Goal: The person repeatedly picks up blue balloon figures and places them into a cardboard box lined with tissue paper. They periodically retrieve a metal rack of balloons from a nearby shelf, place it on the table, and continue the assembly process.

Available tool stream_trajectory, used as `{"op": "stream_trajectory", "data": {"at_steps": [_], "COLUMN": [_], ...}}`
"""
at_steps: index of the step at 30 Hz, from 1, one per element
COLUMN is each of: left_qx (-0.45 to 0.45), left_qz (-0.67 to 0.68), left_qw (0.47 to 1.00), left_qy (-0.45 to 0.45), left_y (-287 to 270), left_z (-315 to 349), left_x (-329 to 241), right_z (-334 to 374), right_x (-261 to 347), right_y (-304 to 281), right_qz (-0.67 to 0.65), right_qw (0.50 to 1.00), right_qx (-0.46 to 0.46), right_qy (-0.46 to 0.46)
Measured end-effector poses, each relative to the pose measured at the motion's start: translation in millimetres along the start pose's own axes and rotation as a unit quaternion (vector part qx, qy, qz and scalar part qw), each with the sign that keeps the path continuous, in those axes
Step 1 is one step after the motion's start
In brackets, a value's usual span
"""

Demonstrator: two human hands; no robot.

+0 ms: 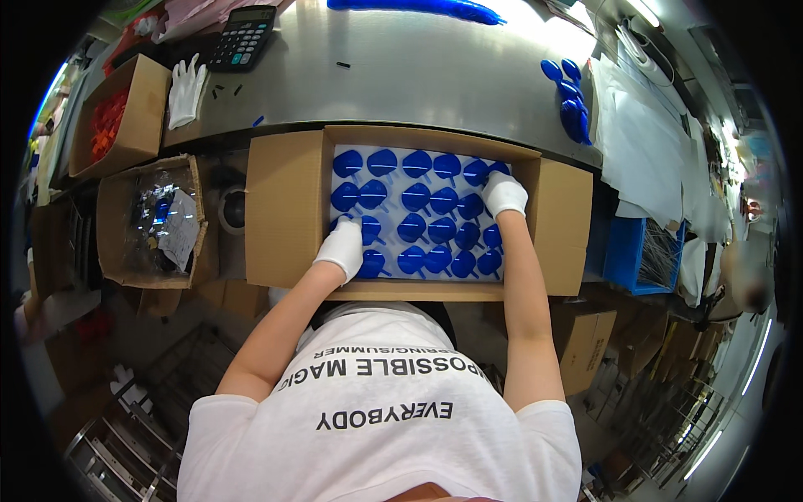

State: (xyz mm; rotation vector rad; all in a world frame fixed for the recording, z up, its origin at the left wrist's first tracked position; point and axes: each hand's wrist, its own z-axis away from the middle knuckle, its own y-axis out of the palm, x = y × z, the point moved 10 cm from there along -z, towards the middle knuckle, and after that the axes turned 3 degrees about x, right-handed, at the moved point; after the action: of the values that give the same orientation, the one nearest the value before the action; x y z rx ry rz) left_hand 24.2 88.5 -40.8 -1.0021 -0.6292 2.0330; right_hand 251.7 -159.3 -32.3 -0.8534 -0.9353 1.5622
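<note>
White-gloved, the left hand [341,249] is at the left edge of the discs [416,197]; the right hand [505,195] is at the right edge, fingers bent downward. Whether either grasps a disc or merely rests on one cannot be told — the fingertips are hidden.

Recommended handling: take each disc by its rim, keep glove fabric off the glossy face, and lower or lift it vertically so that neighbours are not dragged. Keep both wrists above the box walls.

Location: the blue discs lie inside the box [283,209], in four rough rows on a white liner [393,244].

Orientation: glossy faces upward. Stems appear to point toward the wearer and slightly right; the long axis, taken through disc and stem, follows that slant — some overlap obscures it.

Surroundings: side flaps spread outward; beyond, the bench [401,88] carries a calculator [242,40] and spare glove [186,94].
</note>
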Motion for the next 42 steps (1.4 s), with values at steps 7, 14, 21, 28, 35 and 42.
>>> {"op": "stream_trajectory", "data": {"at_steps": [7,14,21,28,35,42], "left_qx": [0.012,-0.114,-0.147,-0.273,-0.326,-0.269], "left_qz": [0.008,0.017,0.005,0.016,0.035,0.09], "left_qw": [0.999,0.993,0.988,0.954,0.932,0.947], "left_qy": [0.04,0.011,0.042,0.124,0.158,0.15], "left_y": [6.4,-20.4,-32.9,-74.9,-71.2,-67.4], "left_z": [-18.3,-56.1,-51.8,33.8,73.7,70.0], "left_x": [-16.2,-9.0,-28.2,-47.5,-33.6,-49.7], "right_z": [46.4,90.2,91.6,31.2,-4.2,78.6], "right_x": [23.2,-13.0,-106.4,-239.6,-277.8,-145.8], "right_y": [-16.3,-6.5,-63.1,-134.1,-129.4,-154.5], "right_qz": [-0.114,-0.259,-0.493,-0.002,-0.088,-0.485], "right_qw": [0.992,0.964,0.852,0.913,0.901,0.851], "right_qx": [-0.025,-0.047,-0.178,-0.399,-0.425,-0.015], "right_qy": [-0.04,-0.039,0.002,0.084,0.021,-0.2]}}
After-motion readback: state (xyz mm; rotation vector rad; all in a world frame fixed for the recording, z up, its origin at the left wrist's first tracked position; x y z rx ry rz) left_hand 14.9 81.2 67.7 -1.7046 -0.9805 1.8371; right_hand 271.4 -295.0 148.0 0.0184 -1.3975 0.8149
